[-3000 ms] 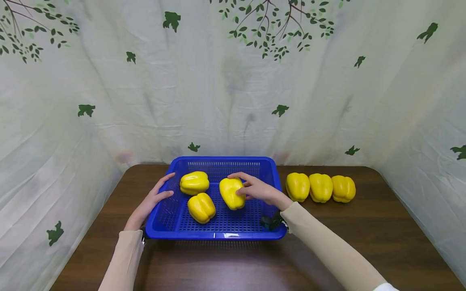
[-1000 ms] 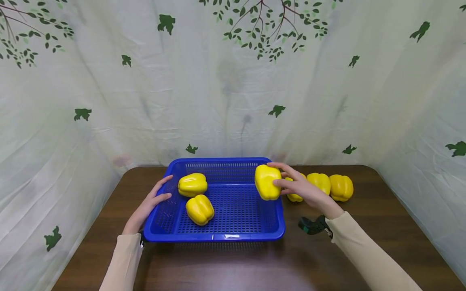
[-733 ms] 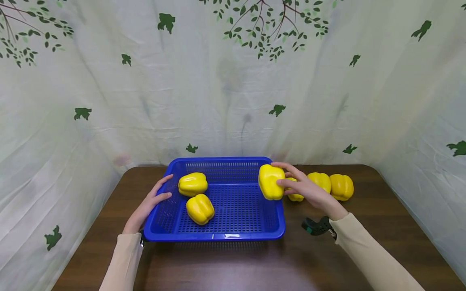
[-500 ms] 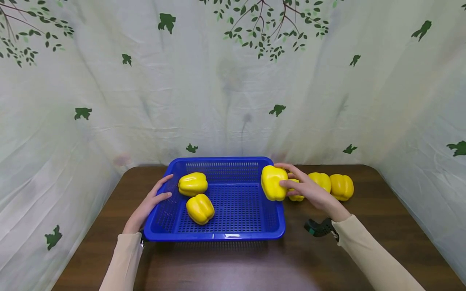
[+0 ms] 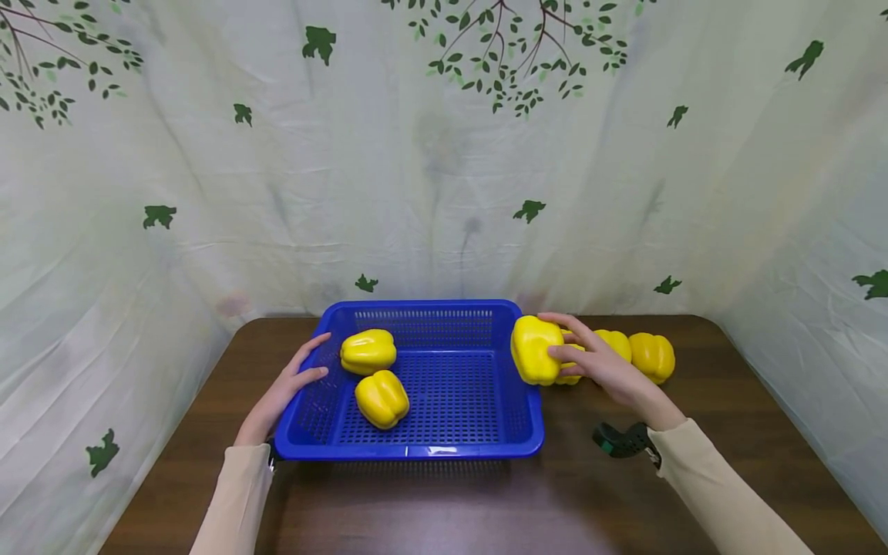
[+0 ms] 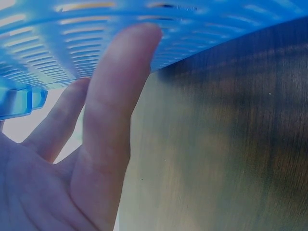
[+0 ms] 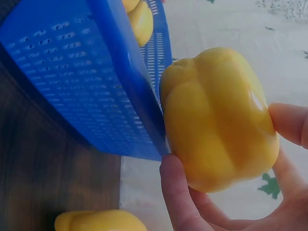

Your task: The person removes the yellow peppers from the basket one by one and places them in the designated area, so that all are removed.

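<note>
In the head view, my right hand grips a yellow bell pepper above the right rim of the blue basket. The right wrist view shows fingers and thumb round this held pepper, close beside the basket's rim. My left hand touches the basket's left side. Its extended thumb and fingers lie against the slotted outer wall in the left wrist view. Inside the basket, toward the left, lie two yellow bell peppers, a rear one and a front one.
On the brown wooden table, right of the basket, more yellow bell peppers stand in a row; the rightmost shows best, and the nearest is mostly hidden by my right hand. A pale curtain with leaf prints hangs behind.
My right hand has lifted the pepper out from inside the basket and carried it rightward over the rim, still moving slowly right. My left hand has stayed at the basket's side.
</note>
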Demonstrator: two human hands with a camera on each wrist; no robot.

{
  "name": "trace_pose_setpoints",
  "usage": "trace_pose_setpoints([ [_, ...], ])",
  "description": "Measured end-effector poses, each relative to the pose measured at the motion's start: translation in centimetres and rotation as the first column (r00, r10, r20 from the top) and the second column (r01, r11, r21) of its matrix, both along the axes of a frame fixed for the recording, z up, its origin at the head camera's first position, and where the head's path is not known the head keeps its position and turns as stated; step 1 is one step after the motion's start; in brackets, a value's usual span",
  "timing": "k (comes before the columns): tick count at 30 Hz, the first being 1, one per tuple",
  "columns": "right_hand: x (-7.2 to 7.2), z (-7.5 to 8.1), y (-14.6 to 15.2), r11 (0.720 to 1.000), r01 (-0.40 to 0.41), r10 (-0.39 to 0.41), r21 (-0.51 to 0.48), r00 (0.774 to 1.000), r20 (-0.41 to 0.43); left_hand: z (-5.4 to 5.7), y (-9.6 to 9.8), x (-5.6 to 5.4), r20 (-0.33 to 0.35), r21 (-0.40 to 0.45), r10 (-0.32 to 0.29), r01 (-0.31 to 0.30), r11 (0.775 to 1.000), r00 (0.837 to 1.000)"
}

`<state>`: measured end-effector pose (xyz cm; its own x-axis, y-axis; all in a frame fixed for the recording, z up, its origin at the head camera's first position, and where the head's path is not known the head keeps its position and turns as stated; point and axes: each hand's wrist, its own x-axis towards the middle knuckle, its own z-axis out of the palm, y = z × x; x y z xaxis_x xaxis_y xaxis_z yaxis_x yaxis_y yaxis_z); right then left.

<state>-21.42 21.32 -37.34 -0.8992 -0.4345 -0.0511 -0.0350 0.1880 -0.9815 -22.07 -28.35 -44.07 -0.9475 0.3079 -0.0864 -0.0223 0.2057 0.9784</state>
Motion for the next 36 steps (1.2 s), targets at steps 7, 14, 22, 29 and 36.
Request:
trace_pose_setpoints([
  [7,0.3,-0.5,1.2,1.0,0.017,-0.016,0.015,1.0,-0.027,-0.1,0.0,0.0,0.003,0.007,-0.004,0.004,1.0,1.0],
  [14,0.8,-0.9,2.3,1.0,0.027,-0.026,0.01,0.999,-0.02,-0.1,0.0,0.0,-0.003,0.005,-0.002,0.002,1.0,1.0],
  [22,1.1,-2.0,3.6,0.999,0.034,-0.034,0.014,0.999,-0.007,-0.2,0.0,-0.1,-0.014,0.004,-0.004,0.004,1.0,1.0],
  [29,1.7,-2.8,4.5,0.998,0.044,-0.045,0.04,0.999,0.01,-0.2,-0.1,-0.1,-0.014,0.015,-0.008,0.008,1.0,1.0],
  [36,2.2,-3.6,5.1,0.997,0.023,-0.025,0.077,0.999,0.026,-0.1,-0.1,0.0,-0.015,0.016,-0.009,0.009,1.0,1.0],
])
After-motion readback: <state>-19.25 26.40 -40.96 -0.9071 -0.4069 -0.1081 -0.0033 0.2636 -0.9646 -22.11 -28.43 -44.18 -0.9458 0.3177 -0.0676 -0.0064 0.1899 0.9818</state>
